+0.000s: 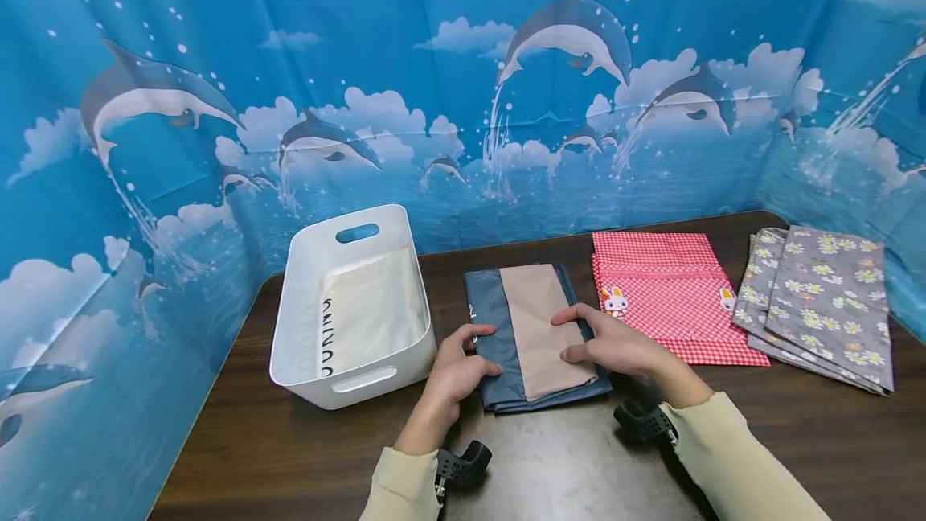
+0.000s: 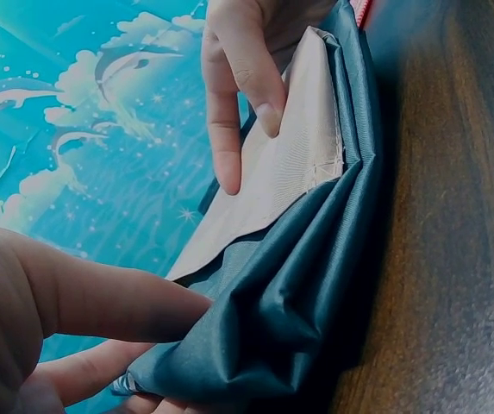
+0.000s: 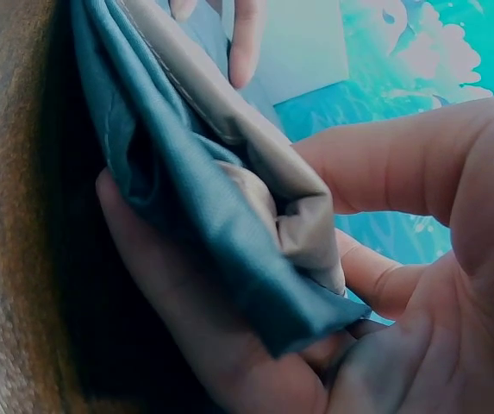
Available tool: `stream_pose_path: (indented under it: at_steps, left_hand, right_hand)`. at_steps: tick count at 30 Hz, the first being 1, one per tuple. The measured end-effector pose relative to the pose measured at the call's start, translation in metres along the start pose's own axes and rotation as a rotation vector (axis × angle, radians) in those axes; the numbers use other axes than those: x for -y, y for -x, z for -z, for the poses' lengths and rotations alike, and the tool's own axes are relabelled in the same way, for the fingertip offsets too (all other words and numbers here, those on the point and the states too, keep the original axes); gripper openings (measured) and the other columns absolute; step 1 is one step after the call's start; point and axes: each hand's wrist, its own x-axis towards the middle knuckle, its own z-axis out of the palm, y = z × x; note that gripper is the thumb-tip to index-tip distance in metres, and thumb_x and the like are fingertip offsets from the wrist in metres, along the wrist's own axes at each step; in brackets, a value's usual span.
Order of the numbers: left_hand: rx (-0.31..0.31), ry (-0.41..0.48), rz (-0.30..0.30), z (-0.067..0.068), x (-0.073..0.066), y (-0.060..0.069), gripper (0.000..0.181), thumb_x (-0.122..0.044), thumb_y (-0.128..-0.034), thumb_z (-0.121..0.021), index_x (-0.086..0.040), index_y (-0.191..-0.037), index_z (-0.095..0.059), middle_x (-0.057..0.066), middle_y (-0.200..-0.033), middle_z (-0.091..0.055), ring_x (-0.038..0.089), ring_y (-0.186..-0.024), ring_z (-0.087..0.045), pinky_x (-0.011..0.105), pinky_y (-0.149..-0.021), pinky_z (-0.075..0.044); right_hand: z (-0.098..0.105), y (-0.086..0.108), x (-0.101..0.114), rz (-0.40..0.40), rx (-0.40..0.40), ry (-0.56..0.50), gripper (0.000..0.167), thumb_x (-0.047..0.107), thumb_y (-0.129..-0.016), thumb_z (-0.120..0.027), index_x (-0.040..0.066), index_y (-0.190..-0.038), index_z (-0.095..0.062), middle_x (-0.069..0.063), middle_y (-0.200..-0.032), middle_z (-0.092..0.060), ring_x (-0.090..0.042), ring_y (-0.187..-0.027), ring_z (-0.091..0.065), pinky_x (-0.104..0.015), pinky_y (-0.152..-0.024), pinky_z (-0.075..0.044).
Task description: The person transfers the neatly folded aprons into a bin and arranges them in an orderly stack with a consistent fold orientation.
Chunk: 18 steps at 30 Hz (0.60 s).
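A folded dark blue and beige cloth (image 1: 546,328) lies on the table, with the beige panel on top and small white marks along its left side. My left hand (image 1: 459,368) holds its left edge. In the left wrist view the thumb presses on the dark blue fabric (image 2: 255,336), and other fingers reach around the edge. My right hand (image 1: 615,340) grips the right side. From the right wrist view, the thumb rests on the beige layer (image 3: 303,216) while a finger goes underneath the bundle.
Left of the cloth stands a white plastic basket (image 1: 300,280) holding a folded cream cloth (image 1: 376,308) with black lettering. To the right lie a red checked cloth (image 1: 665,288) with rabbit pictures and grey daisy-print cloths (image 1: 828,304). A dolphin-print curtain (image 1: 405,47) hangs behind the table.
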Motion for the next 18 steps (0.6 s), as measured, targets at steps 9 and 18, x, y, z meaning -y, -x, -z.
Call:
stream_pose_path:
  at_steps: [9,18]
  left_hand:
    - [0.012,-0.006,0.005,0.0011,0.0008,0.0004,0.060,0.006,-0.0789,-0.079,-0.011,-0.136,-0.072,0.021,-0.134,-0.054,0.032,-0.116,-0.049,0.034,-0.081,-0.045]
    - [0.004,-0.028,-0.006,0.0027,-0.0040,-0.0014,0.059,0.006,-0.0781,-0.078,-0.011,-0.135,-0.073,0.021,-0.134,-0.056,0.032,-0.117,-0.050,0.034,-0.083,-0.046]
  right_hand:
    - [-0.0005,-0.0003,0.0028,-0.025,0.001,-0.014,0.053,0.015,-0.092,-0.078,0.010,-0.142,-0.059,-0.026,-0.161,-0.043,-0.040,-0.137,-0.045,-0.065,-0.112,-0.041]
    - [0.0001,-0.0004,0.0028,0.012,-0.014,-0.029,0.053,0.014,-0.091,-0.078,0.009,-0.140,-0.060,-0.025,-0.157,-0.047,-0.037,-0.131,-0.048,-0.057,-0.108,-0.044]
